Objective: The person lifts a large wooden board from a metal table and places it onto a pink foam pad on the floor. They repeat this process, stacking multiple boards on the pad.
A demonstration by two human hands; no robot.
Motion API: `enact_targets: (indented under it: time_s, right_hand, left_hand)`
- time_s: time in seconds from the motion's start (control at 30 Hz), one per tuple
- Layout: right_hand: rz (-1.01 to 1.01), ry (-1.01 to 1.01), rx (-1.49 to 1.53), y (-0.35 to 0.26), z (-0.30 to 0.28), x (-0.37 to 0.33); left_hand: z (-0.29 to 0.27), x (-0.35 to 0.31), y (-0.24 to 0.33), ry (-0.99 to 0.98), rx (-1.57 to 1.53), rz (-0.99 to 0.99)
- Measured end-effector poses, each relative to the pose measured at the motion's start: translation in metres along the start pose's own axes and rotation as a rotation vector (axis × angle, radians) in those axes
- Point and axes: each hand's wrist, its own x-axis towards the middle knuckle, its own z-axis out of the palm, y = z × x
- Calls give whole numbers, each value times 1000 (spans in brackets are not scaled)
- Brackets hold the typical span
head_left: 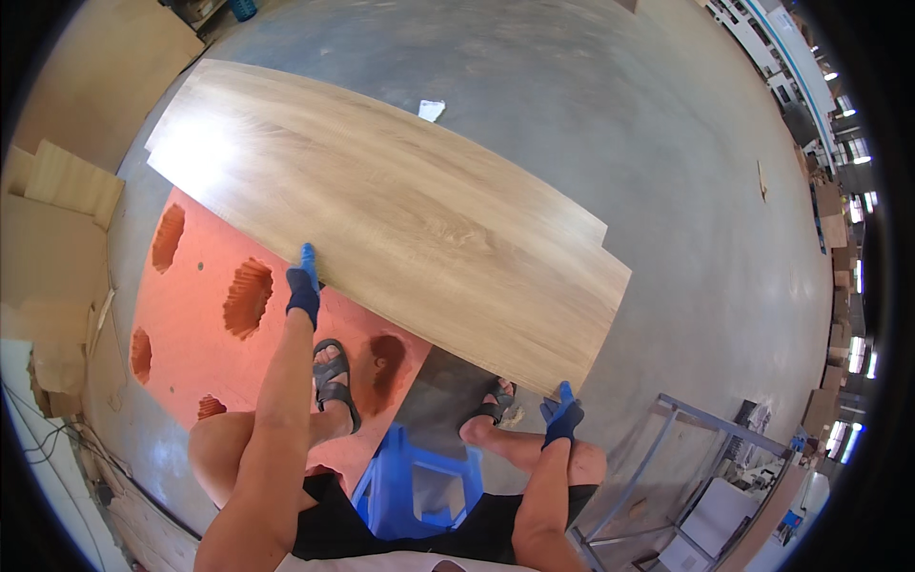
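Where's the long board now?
In the head view, the long board slants from upper left to right of centre, left hand and right hand at its near edge.

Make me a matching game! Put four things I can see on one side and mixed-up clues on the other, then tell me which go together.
Things:
1. board
2. slab
3. stool
4. left hand

Clues:
A. bright blue, low in the picture
B. gloved, at the board's near edge
C. tan with wood grain
D. pinkish orange, with ridged hollows

Right pairs: 1-C, 2-D, 3-A, 4-B
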Motion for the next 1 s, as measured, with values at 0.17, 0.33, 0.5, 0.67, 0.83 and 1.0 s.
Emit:
enact_targets:
  time_s: [0.17, 0.33, 0.5, 0.67, 0.83, 1.0]
  right_hand:
    - [24, -162, 67, -5, 0, 6]
    - [26, -274, 108, -15, 36, -16]
    - [-6, -328, 88, -29, 64, -16]
    - [-44, -221, 73, -26, 64, -15]
    - [-58, -324, 25, -21, 78, -11]
    - [-88, -321, -3, -25, 83, -18]
  left_hand:
    - [-1, 27, 3, -45, 59, 42]
    - [6, 68, 34, -95, 55, -197]
    - [9, 96, 52, -124, 51, -237]
    - [48, 61, 46, -234, -128, -213]
    - [8, 105, 42, 7, 161, 69]
    - [23, 94, 49, 198, 229, 0]
